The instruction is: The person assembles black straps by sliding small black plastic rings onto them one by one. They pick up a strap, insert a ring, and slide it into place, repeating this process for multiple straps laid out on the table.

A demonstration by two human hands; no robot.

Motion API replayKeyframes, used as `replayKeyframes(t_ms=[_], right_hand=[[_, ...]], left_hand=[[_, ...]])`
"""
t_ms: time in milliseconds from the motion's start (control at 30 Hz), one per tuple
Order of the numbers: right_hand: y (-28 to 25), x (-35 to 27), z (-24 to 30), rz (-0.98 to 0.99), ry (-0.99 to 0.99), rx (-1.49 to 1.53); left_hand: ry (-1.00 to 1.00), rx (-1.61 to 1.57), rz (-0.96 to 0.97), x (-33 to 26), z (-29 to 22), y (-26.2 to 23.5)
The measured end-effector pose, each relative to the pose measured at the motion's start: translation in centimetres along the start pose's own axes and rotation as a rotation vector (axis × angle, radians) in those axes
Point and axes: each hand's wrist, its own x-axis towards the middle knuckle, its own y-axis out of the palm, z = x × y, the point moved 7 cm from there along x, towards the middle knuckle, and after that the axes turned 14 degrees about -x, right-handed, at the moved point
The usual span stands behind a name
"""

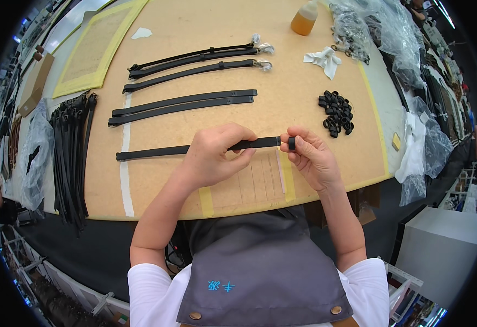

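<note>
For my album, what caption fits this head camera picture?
Left hand holds a black strap while right hand brings a small black loop to its end.

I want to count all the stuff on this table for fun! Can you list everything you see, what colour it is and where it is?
strap in hand: one, black, held flat across the near part of the table
small loop: one, black, pinched at the strap's right end
finished straps: about five, black, in rows farther back
loop pile: many, black, right of the rows
strap bundle: many, black, left edge
bottle: one, amber liquid, far side
white cloth: one, near the bottle
plastic bags: several, clear, far right
table: one, tan board
apron: one, grey, below
left hand: gripping the strap
right hand: fingers holding the loop
</note>
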Motion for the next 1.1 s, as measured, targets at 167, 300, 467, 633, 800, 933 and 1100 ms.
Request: replayKeyframes(t_ms=[167,300,467,633,800,933,1100], right_hand=[[0.2,0.5,-1.3,0.059,-0.020,0.160],[0.7,0.5,-1.5,0.051,-0.011,0.192],[0.6,0.6,-1.5,0.041,-0.023,0.164],[0.3,0.4,-0.5,-0.118,-0.123,-0.071],[0.8,0.1,-0.8,-0.146,-0.149,-0.099],[1.5,0.0,-1.4,-0.153,-0.118,-0.012],[2.5,0.5,-2.6,-0.101,-0.044,0.137]], left_hand=[[-0.023,-0.024,0.024,0.0,0.2,0.2],[-0.013,-0.029,0.028,0.0,0.2,0.3],[0.006,-0.020,0.024,0.0,0.3,0.3],[0.000,-0.065,0.024,-0.1,-0.1,0.3],[0.007,-0.023,0.013,0.2,0.2,0.8],[0.055,0.046,-0.041,0.0,0.0,0.8],[0.026,0.139,0.007,0.2,0.1,1.1]])
